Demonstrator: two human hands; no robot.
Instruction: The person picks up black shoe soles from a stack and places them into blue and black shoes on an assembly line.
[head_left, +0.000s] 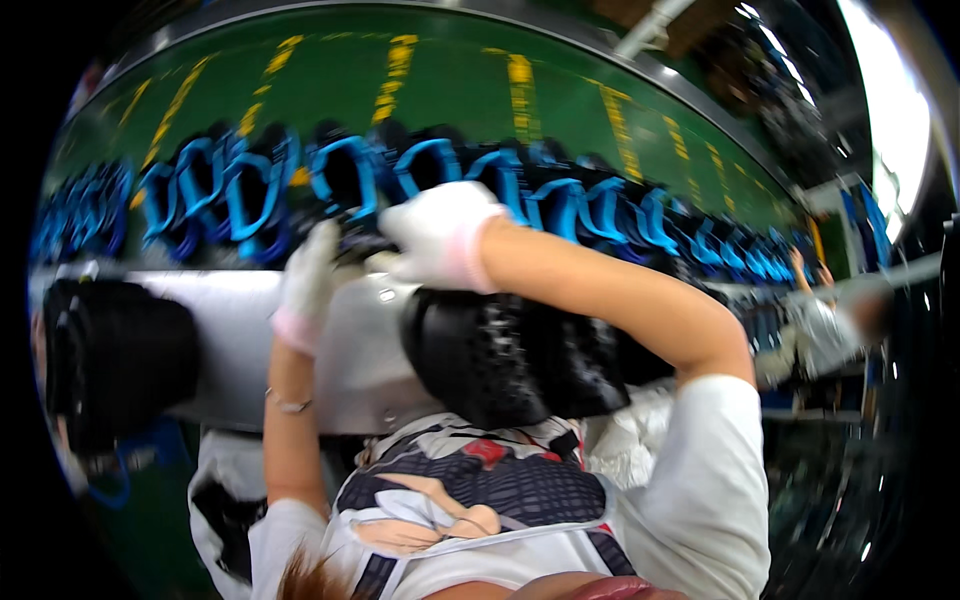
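My left hand point(308, 275), in a white glove with a pink cuff, is raised over the metal bench point(365, 340). Its blurred fingers are closed at the left side of a small dark piece point(355, 240). From the right, my right hand point(435, 235) reaches across in a matching glove, its fingers bent in toward the same piece. What exactly they grip is smeared by motion and partly covered by the gloves. Just beyond the hands stand black boot-like pieces with bright blue trim point(342, 175). Below my right forearm lie several black boot-shaped pieces point(500, 355).
A stack of black pieces point(125, 355) sits on the bench's left end. The blue-trimmed row runs along the far side, beside a green floor point(450, 80) with yellow stripes. Another person point(825, 330) works at the far right. A crumpled whitish bag point(635, 435) is near my right side.
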